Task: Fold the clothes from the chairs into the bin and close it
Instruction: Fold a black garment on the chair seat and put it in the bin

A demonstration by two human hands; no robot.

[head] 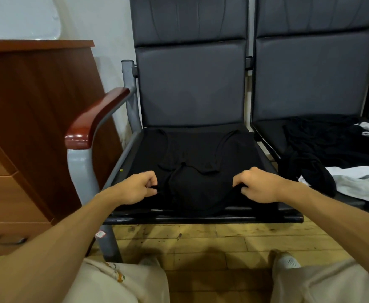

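Office or waiting-room setting. You face a row of linked chairs (190, 84), with dark padded backs and seats joined side by side on one grey metal frame (127, 79), the beam seating of lobbies and corridors. The end seat carries a glossy red-brown wooden armrest (96, 119). At your left stands a reddish wood-laminate cabinet (37, 95) with drawers and dark metal handles (8, 240), typical office furniture. A plain pale wall (104, 22) rises behind, and a scuffed wood-pattern floor (201, 239) lies below

Dim, soft indoor light; wide-angle bending at edges; dark fabric detail perhaps lost.
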